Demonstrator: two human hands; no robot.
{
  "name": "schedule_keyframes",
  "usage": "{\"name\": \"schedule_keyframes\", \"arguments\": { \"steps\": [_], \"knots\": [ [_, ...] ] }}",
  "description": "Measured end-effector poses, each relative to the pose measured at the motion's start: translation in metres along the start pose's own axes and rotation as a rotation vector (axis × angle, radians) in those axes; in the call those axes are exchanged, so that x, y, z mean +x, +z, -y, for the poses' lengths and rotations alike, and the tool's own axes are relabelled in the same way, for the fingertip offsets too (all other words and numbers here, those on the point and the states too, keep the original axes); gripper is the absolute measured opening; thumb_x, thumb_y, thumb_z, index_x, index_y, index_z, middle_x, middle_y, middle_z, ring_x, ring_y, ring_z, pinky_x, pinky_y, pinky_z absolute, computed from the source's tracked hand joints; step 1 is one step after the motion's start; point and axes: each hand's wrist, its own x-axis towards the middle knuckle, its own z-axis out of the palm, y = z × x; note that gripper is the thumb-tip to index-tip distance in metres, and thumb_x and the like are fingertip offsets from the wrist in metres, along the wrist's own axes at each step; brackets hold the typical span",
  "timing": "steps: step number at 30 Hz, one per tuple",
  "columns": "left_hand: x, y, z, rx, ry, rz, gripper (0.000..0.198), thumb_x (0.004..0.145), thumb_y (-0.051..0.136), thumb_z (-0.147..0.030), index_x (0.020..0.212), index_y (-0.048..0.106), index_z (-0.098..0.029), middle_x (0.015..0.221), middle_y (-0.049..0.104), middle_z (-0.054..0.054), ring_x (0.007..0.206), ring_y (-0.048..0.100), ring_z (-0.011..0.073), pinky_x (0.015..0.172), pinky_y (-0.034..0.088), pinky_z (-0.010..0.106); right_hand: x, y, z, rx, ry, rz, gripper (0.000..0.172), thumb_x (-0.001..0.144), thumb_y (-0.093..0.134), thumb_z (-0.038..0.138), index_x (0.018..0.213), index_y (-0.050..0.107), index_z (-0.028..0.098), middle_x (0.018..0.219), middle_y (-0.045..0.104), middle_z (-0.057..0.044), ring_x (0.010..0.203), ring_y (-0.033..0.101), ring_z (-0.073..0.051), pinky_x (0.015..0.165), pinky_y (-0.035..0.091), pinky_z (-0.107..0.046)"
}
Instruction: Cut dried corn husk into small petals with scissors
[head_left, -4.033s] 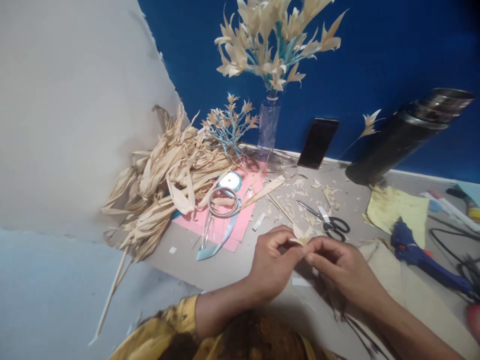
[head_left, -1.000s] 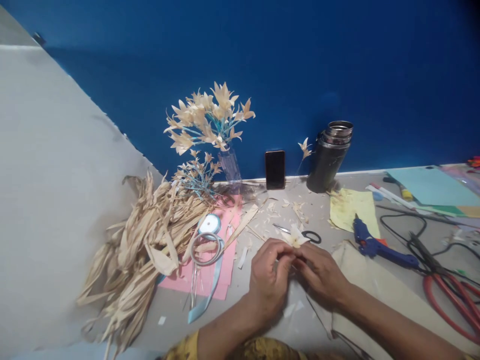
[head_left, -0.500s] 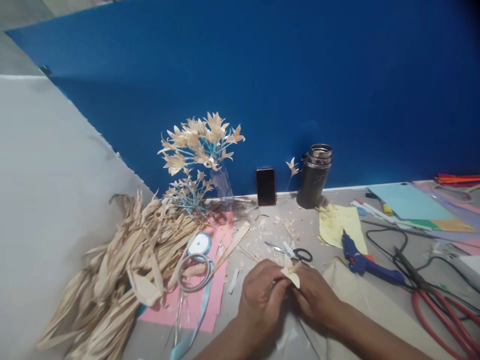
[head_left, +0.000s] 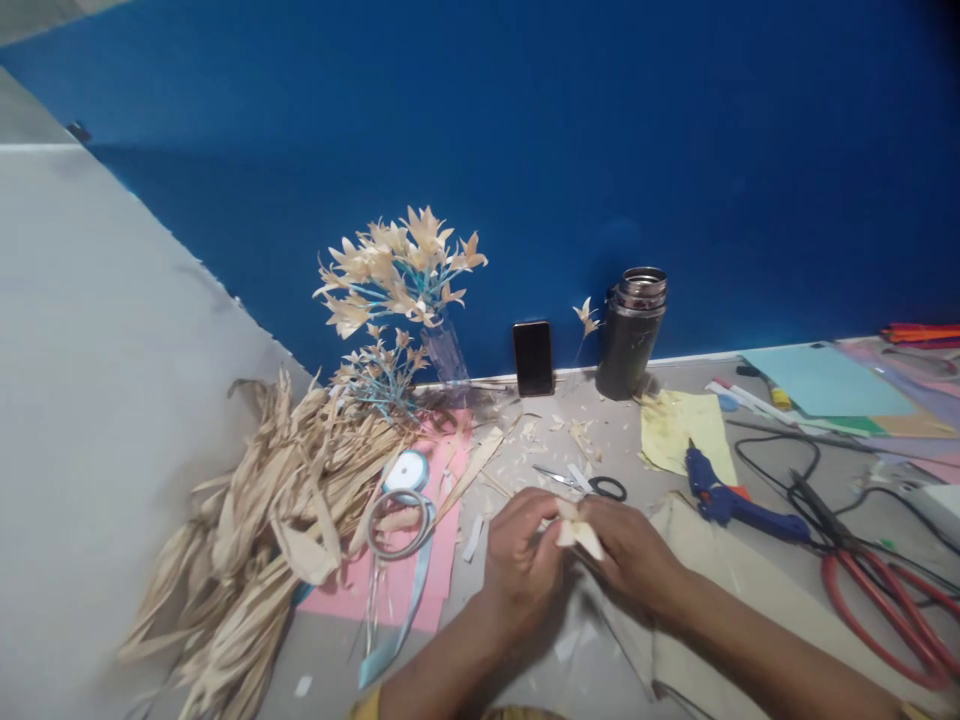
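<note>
Between my two hands is a small cream corn-husk flower (head_left: 579, 535), its pointed petals facing toward me. My left hand (head_left: 525, 550) is closed, thumb and fingers pinching the flower from its left side. My right hand (head_left: 626, 550) closes on it from the right, fingers bent around its base. A thin wire hangs beneath the hands. Just beyond my fingers lie small scissors (head_left: 609, 488) with black handles. Finished husk flowers (head_left: 401, 265) on blue stems stand in a clear vase (head_left: 448, 360), and a single flower (head_left: 586, 317) stands by the bottle.
Dried corn husks (head_left: 247, 520) heap at the left, beside pink paper (head_left: 442, 560), ribbon (head_left: 405, 470) and a wire coil (head_left: 371, 530). A phone (head_left: 533, 358) and flask (head_left: 632, 335) stand by the blue wall. At right lie a glue gun (head_left: 739, 505), cords and red-handled shears (head_left: 862, 590).
The flower has turned in my fingers, its petals now pointing more downward. Both hands stay on it. The whole view has shifted slightly.
</note>
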Motion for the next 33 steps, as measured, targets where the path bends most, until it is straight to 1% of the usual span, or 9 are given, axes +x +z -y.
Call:
{"name": "schedule_keyframes", "arguments": {
  "steps": [3,5,7,10,14,18,24,28,33],
  "knots": [
    [-0.006,0.007,0.011,0.009,0.014,0.046,0.017,0.088,0.058,-0.011,0.095,0.070,-0.019,0.089,0.072,0.006,0.084,0.067,0.0176,0.075,0.055,0.031,0.002,-0.001,-0.002,-0.027,0.007,-0.010,0.026,0.101,0.041,0.020,0.080,0.057,0.021,0.073,0.065,-0.006,0.068,0.058,-0.020,0.064,0.043,-0.030],
    [-0.010,0.009,0.015,0.018,0.014,0.043,0.022,0.087,0.054,-0.007,0.095,0.071,-0.020,0.090,0.072,0.005,0.085,0.067,0.0168,0.075,0.055,0.030,0.003,-0.003,-0.002,-0.025,0.014,0.006,0.028,0.101,0.040,0.019,0.079,0.057,0.021,0.072,0.064,-0.005,0.069,0.059,-0.021,0.065,0.044,-0.031],
    [-0.012,0.009,0.017,0.025,0.001,0.037,0.024,0.086,0.053,-0.006,0.094,0.071,-0.020,0.088,0.071,0.005,0.084,0.066,0.0167,0.075,0.055,0.030,0.004,-0.003,-0.001,-0.022,0.019,0.020,0.027,0.101,0.040,0.020,0.082,0.058,0.021,0.075,0.065,-0.005,0.071,0.060,-0.021,0.066,0.045,-0.031],
    [-0.014,0.009,0.016,0.036,-0.006,0.030,0.021,0.088,0.055,-0.008,0.092,0.072,-0.020,0.086,0.072,0.006,0.082,0.065,0.0171,0.074,0.054,0.031,0.003,-0.001,0.000,-0.019,0.034,0.027,0.023,0.099,0.042,0.019,0.086,0.060,0.021,0.079,0.066,-0.006,0.075,0.061,-0.021,0.069,0.046,-0.031],
    [-0.015,0.009,0.015,0.061,-0.038,0.021,0.018,0.091,0.056,-0.014,0.089,0.073,-0.020,0.080,0.071,0.005,0.078,0.064,0.0168,0.071,0.052,0.030,0.001,0.003,-0.002,-0.046,0.033,0.031,0.024,0.098,0.042,0.018,0.082,0.060,0.021,0.078,0.067,-0.006,0.074,0.061,-0.022,0.069,0.045,-0.032],
    [-0.016,0.009,0.014,0.067,-0.044,0.019,0.018,0.091,0.058,-0.015,0.083,0.073,-0.019,0.073,0.069,0.004,0.073,0.061,0.0164,0.069,0.051,0.029,0.000,0.005,-0.003,-0.074,0.033,0.037,0.024,0.098,0.042,0.018,0.083,0.060,0.020,0.078,0.067,-0.006,0.073,0.060,-0.021,0.068,0.045,-0.031],
    [-0.013,0.008,0.012,-0.043,-0.192,0.017,0.019,0.086,0.061,-0.009,0.081,0.076,-0.019,0.072,0.071,0.004,0.070,0.063,0.0154,0.067,0.051,0.026,-0.003,0.007,-0.002,-0.050,0.058,0.098,0.019,0.097,0.043,0.016,0.090,0.060,0.020,0.081,0.069,-0.007,0.074,0.062,-0.022,0.068,0.046,-0.032],
    [-0.011,0.007,0.012,-0.110,-0.288,0.019,0.021,0.083,0.061,-0.007,0.076,0.077,-0.019,0.070,0.071,0.002,0.068,0.063,0.0150,0.067,0.051,0.025,-0.005,0.008,-0.001,-0.011,0.090,0.126,0.018,0.096,0.044,0.016,0.088,0.059,0.020,0.081,0.069,-0.007,0.074,0.064,-0.022,0.068,0.047,-0.032],
    [-0.012,0.007,0.013,-0.155,-0.343,0.018,0.021,0.084,0.062,-0.010,0.074,0.077,-0.020,0.071,0.073,0.002,0.068,0.064,0.0149,0.069,0.051,0.026,-0.004,0.008,-0.001,-0.012,0.108,0.145,0.018,0.095,0.043,0.017,0.089,0.060,0.020,0.082,0.071,-0.008,0.074,0.065,-0.023,0.067,0.047,-0.033]
  ]
}}
